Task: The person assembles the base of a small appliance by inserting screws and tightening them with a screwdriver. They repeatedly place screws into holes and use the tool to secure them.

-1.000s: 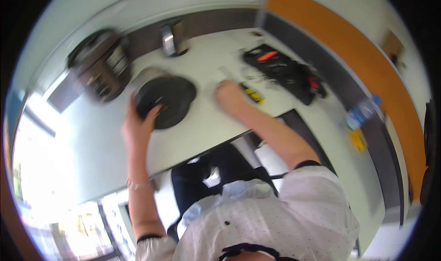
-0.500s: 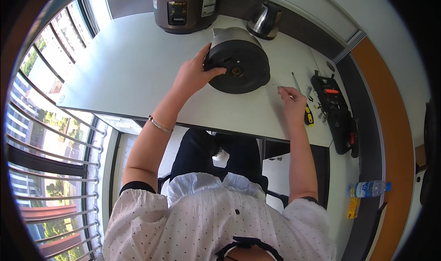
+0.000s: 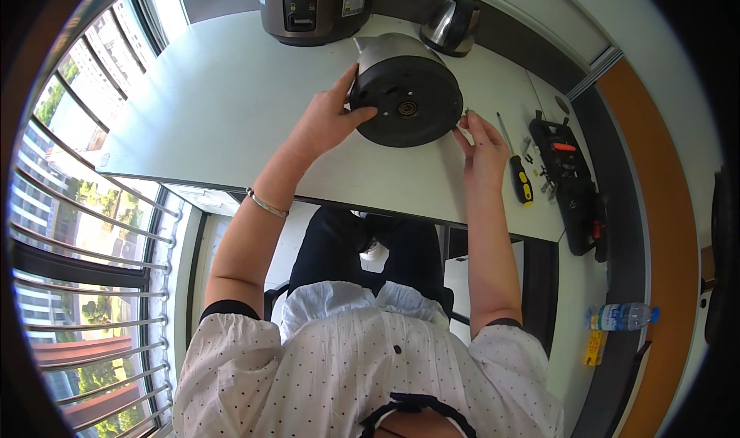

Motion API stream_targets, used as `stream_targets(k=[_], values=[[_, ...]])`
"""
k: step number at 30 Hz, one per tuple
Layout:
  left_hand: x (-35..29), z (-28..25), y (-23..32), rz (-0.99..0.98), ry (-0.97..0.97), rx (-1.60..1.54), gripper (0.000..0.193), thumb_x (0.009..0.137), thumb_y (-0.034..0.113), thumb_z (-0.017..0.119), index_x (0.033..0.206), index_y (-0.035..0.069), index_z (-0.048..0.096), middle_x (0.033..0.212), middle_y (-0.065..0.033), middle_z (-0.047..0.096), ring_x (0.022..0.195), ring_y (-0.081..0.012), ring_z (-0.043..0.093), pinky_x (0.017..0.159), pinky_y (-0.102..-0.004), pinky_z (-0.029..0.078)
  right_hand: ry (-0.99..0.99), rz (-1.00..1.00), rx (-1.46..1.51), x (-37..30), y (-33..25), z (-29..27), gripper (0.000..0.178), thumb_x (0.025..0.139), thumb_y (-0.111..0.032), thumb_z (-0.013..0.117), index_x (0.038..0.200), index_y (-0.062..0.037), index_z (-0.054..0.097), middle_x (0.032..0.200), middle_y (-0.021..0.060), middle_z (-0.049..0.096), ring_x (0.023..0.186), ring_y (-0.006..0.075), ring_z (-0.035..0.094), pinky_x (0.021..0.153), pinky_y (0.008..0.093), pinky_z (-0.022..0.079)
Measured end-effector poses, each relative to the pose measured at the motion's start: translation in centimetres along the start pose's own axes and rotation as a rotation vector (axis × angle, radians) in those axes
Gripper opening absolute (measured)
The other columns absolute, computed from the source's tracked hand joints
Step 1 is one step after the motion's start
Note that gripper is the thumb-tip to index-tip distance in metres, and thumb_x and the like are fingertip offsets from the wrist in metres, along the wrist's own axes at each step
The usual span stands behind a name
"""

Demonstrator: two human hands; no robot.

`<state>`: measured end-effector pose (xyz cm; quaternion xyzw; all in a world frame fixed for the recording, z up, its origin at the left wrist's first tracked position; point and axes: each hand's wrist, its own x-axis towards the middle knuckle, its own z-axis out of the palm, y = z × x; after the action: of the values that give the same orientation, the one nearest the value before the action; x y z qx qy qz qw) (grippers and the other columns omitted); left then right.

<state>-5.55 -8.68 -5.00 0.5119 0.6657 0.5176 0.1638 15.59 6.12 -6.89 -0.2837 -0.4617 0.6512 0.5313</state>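
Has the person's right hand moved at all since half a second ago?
Yes: judged against the screwdriver lying on the desk, the right hand has moved forward and slightly left, to the rim of the tilted electric kettle.

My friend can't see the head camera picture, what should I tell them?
A person's left hand holds a metal kettle tipped so its black base faces them, with the right hand at the base's edge. A black-and-yellow screwdriver and black tool case lie to the right; a brown cooker and second kettle stand behind.
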Motion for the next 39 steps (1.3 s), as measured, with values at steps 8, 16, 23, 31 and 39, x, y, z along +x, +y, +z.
stream_targets(k=[8, 16, 23, 31, 39], values=[[-2.3, 2.3, 0.9, 0.051, 0.152, 0.271, 0.081, 0.08, 0.028, 0.069, 0.141, -0.003, 0.027, 0.065, -0.0158, 0.063, 0.062, -0.0358, 0.063, 0.059, -0.0418, 0.05, -0.018, 0.1, 0.093, 0.1, -0.5, 0.1, 0.016, 0.088, -0.013, 0.068, 0.098, -0.0011, 0.066, 0.089, 0.0063, 0.066, 0.089, 0.0155, 0.062, 0.081, 0.0397, 0.056], [-4.7, 3.3, 3.9, -0.023, 0.19, 0.52, 0.083, 0.077, 0.033, 0.073, 0.137, -0.007, 0.034, 0.077, -0.0163, 0.065, 0.067, -0.0333, 0.064, 0.06, -0.0398, 0.05, -0.033, 0.167, 0.096, -0.3, -1.6, 0.3, 0.02, 0.089, -0.015, 0.066, 0.103, -0.0006, 0.065, 0.095, 0.0075, 0.066, 0.094, 0.0166, 0.061, 0.081, 0.0402, 0.056], [-2.1, 1.2, 6.2, 0.237, 0.292, 0.758, 0.092, 0.067, 0.046, 0.081, 0.138, 0.004, 0.04, 0.133, -0.0248, 0.048, 0.12, -0.0398, 0.048, 0.089, -0.0447, 0.049, -0.065, 0.195, 0.05, 0.0, -2.1, 0.8, 0.025, 0.088, -0.017, 0.068, 0.105, 0.0001, 0.064, 0.099, 0.009, 0.066, 0.098, 0.0188, 0.062, 0.085, 0.0378, 0.054], [3.2, 0.9, 6.0, 0.535, 0.021, 0.419, 0.062, 0.068, 0.023, 0.081, 0.123, 0.005, 0.058, 0.132, -0.0174, 0.053, 0.125, -0.0378, 0.048, 0.099, -0.0418, 0.044, -0.026, 0.14, 0.011, -0.5, -1.6, 0.2, 0.023, 0.085, -0.016, 0.071, 0.1, 0.001, 0.068, 0.093, 0.0083, 0.069, 0.094, 0.0153, 0.062, 0.08, 0.0276, 0.05], [2.4, 1.0, 5.1, 0.362, 0.13, 0.269, 0.053, 0.069, 0.011, 0.076, 0.119, 0.004, 0.06, 0.125, -0.0182, 0.059, 0.111, -0.0331, 0.06, 0.093, -0.0373, 0.049, -0.208, 0.014, -0.213, -5.2, 0.1, -0.3, 0.015, 0.084, -0.009, 0.071, 0.096, -0.0005, 0.071, 0.087, 0.0049, 0.068, 0.08, 0.01, 0.06, 0.073, 0.021, 0.046]])
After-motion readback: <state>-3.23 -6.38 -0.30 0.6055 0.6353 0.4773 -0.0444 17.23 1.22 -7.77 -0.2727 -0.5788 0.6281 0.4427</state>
